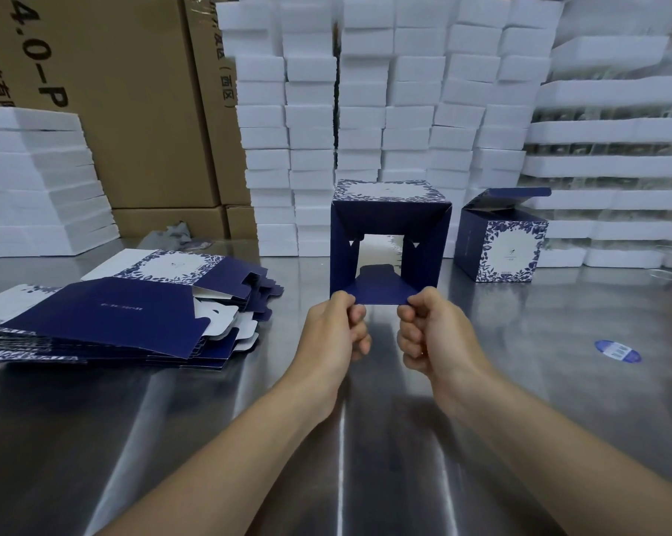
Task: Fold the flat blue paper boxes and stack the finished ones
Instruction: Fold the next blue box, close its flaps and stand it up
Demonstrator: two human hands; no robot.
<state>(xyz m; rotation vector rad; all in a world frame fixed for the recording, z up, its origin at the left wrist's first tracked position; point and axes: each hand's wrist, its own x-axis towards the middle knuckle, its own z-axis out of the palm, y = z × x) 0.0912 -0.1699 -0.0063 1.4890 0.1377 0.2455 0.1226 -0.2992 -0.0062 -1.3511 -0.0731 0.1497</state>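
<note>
One finished box (500, 241) stands right of centre; both hands (336, 326) (436, 330) pinch a half-folded box's (390, 234) flap; many flat boxes (106, 311) wait at left.

The silver metal table (578, 400) is smooth brushed steel, glossy, with streaky reflections. The half-folded dark-blue paper box (390, 216), the pile of flat blue paper blanks (106, 323) and the finished blue-and-white box (500, 245) are smooth matt card. The stacked white foam blocks (311, 121) look matt and grainy; the tall brown cardboard cartons (133, 110) dull.
</note>
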